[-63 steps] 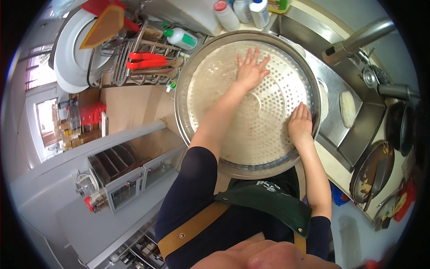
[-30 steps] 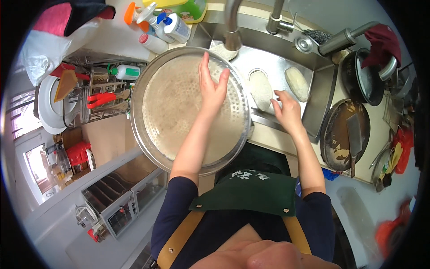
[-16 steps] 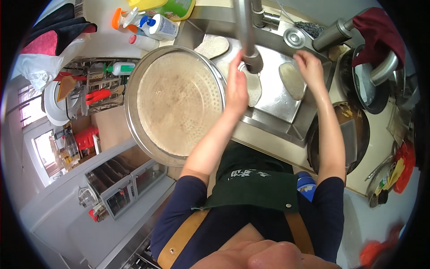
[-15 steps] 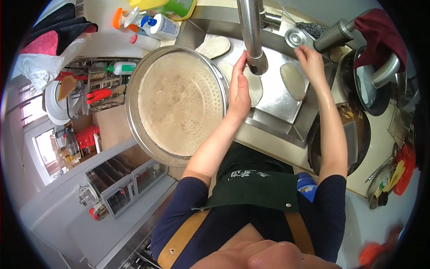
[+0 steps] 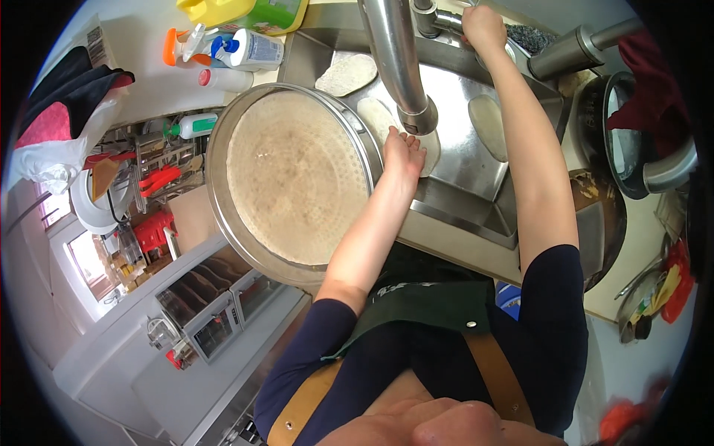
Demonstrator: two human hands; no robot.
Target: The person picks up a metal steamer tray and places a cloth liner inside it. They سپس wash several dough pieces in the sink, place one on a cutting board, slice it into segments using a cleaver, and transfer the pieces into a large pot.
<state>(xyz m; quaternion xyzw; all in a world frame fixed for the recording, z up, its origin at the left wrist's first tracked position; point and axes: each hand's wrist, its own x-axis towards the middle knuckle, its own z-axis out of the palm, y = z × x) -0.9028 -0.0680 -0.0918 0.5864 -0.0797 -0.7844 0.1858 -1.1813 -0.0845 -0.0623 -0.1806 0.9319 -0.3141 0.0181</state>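
Observation:
My left hand is open, fingers slightly curled, beneath the faucet spout and over one of the pale oval pads in the steel sink; nothing shows in its grasp. My right hand is closed at the faucet fitting behind the sink, apparently on its handle, which it mostly hides. Left of my left hand a large round steel steamer tray, with a perforated base and a beige round layer, rests at the sink's left edge. Other oval pads lie at the sink's right and back.
Bottles stand behind the tray. A dish rack with plates and utensils is left. At right are dark pans, a maroon cloth and a steel bowl. A grey appliance sits lower left.
My hands left the tray. My left hand moved right to beneath the spout, its fingers now curling. My right hand reached up to the faucet fitting and closed. The view also shifted toward the sink.

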